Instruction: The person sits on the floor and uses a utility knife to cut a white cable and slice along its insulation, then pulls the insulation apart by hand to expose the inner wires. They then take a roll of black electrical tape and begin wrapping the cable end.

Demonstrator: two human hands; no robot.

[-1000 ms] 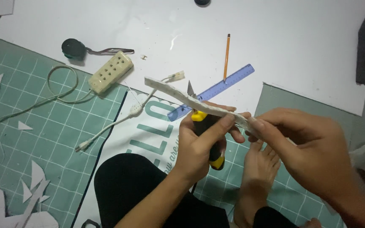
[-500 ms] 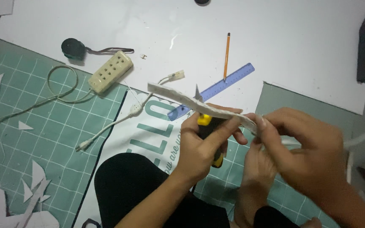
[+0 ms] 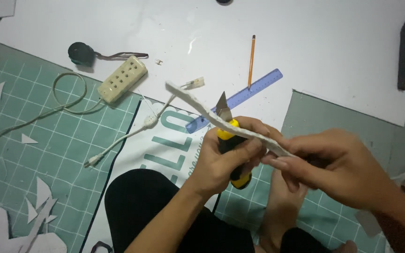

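Observation:
My left hand [image 3: 223,161] grips a yellow and black utility knife [image 3: 228,145] with its blade pointing up. A long thin white foam strip [image 3: 198,105] runs up and left from my hands, lying against the blade. My right hand [image 3: 333,166] pinches the strip's near end between thumb and fingers. Both hands hover above my knee in black cloth [image 3: 151,206] and my bare foot [image 3: 282,206].
A green cutting mat [image 3: 66,140] and a big white sheet [image 3: 305,42] cover the floor. On them lie a blue ruler [image 3: 240,98], a pencil [image 3: 251,61], a cream power strip [image 3: 123,85] with cable, a black round object [image 3: 80,53] and white scraps [image 3: 38,206].
The knife blade has come up into clearer view beside the strip. The strip's far end has swung slightly lower and nearer; both hands shifted a little.

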